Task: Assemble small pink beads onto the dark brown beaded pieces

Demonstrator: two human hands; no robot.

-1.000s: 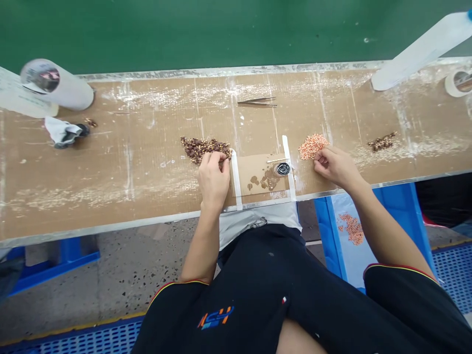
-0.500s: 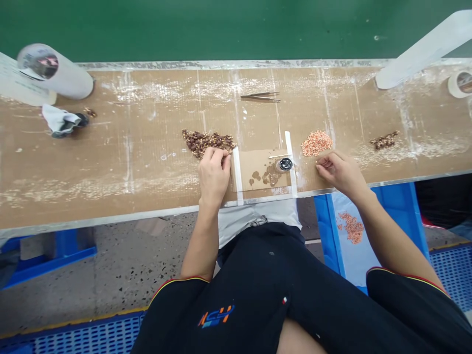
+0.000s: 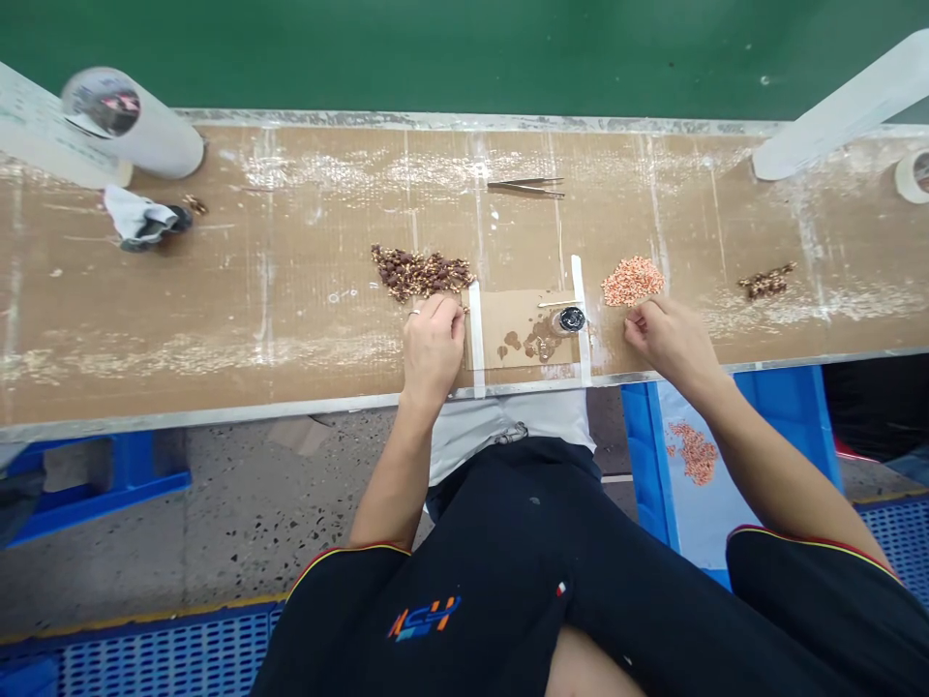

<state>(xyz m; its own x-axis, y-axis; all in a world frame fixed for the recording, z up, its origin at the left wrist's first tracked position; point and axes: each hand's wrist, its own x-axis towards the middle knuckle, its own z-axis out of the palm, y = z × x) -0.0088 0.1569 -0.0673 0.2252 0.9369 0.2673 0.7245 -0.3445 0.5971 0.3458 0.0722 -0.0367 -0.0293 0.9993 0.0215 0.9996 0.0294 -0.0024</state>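
Note:
My left hand (image 3: 433, 345) rests on the brown bench (image 3: 290, 300) just below a heap of small dark brown parts (image 3: 419, 274), its fingers curled in a pinch on something too small to make out. My right hand (image 3: 666, 334) lies just below a heap of small orange-pink parts (image 3: 631, 280), fingers also curled together. Between the hands is a cardboard patch (image 3: 519, 329) held by two white tape strips, with brown glue blots and a small round black part (image 3: 572, 318) on it.
Tweezers (image 3: 527, 186) lie at the back centre. A white roll (image 3: 134, 124) and a crumpled cloth (image 3: 143, 223) sit at the far left. A second small heap of brown parts (image 3: 766, 282) lies right. A blue bin (image 3: 697, 455) with orange parts stands below the bench edge.
Both hands have drawn back a little from their heaps toward the bench's near edge. The view has shifted slightly rightward.

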